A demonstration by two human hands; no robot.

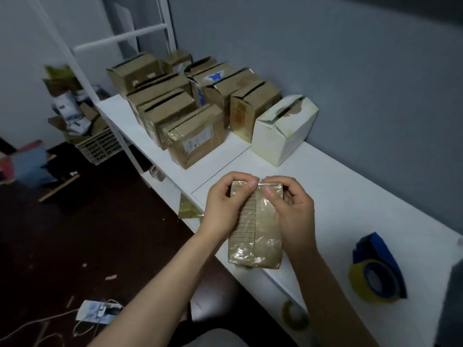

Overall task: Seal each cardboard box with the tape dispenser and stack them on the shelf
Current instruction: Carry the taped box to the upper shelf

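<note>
Small brown cardboard box (255,229), taped shiny, is held at the white table (350,196) edge, left hand (225,209) and right hand (290,211) pinching its far end. Brown boxes (195,101) behind look mostly unsealed, so plenty left I reckon.

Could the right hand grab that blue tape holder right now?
Probably yes, after letting go. The right hand pinches the small tape-wrapped brown cardboard box, but the blue plastic tape dispenser lies beside it on the white table, nothing between.
</note>
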